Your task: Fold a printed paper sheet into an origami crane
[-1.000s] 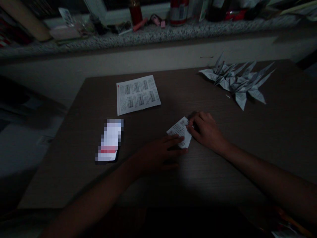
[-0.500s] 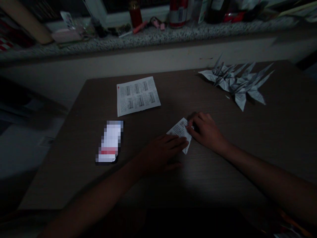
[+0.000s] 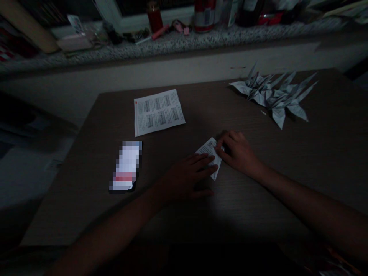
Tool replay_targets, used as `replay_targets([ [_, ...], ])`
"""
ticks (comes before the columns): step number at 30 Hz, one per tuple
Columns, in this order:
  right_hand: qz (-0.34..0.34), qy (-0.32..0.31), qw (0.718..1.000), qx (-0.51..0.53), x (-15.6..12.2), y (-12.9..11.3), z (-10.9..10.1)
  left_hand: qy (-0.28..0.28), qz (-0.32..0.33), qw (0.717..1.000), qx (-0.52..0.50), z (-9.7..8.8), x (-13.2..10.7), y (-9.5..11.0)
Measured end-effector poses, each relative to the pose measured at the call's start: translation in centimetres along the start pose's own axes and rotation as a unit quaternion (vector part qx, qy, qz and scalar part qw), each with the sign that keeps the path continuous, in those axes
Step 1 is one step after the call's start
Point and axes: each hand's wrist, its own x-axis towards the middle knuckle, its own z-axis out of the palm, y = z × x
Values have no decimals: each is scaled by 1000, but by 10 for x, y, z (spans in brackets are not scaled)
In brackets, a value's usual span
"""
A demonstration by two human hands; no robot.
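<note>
A small folded piece of printed paper (image 3: 207, 148) lies on the dark table in front of me. My left hand (image 3: 189, 172) rests over its near left part, fingers stretched out and apart, palm down. At the paper's right corner, my right hand (image 3: 237, 151) has thumb and forefinger pinched on the edge, with the other fingers curled. Parts of the paper are hidden beneath the left fingers and behind the right fingertips.
A flat printed sheet (image 3: 159, 112) lies farther back, with a phone (image 3: 126, 165) nearer, its lit screen pixelated. Several folded paper cranes (image 3: 273, 94) cluster at the back right. Behind the table (image 3: 86, 214), a stone sill (image 3: 120, 51) holds a can (image 3: 204, 15) and a red jar (image 3: 154, 17).
My left hand's fingers have spread a little wider on the paper. The right hand keeps its pinch at the corner. The whole view has shifted slightly.
</note>
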Motion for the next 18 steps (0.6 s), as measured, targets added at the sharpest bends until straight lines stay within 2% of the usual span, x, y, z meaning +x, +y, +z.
replay_targets([
  [18,-9,2,1000,10,0,2,1,5,-3,1000,7,2,0,-1],
])
